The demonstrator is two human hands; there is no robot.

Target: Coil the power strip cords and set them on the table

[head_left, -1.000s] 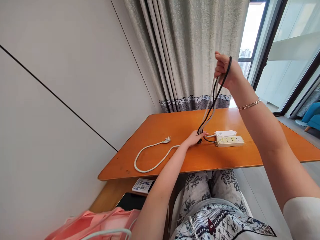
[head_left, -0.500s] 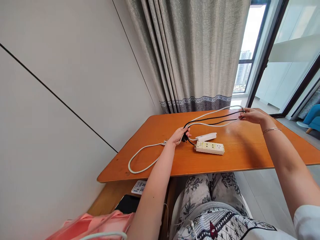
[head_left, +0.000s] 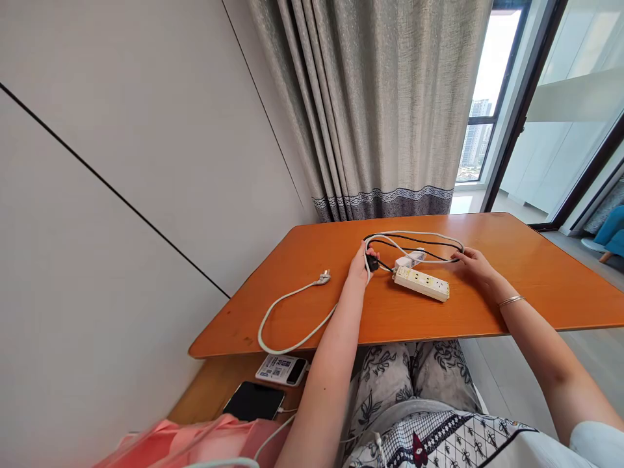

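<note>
While flat on the table — both hands gripping looped cords beside power strips.

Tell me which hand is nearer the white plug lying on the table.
Left. The left hand sits a short way right of the plug, gripping the looped cables. The right hand is farther right, beyond the power strip.
</note>
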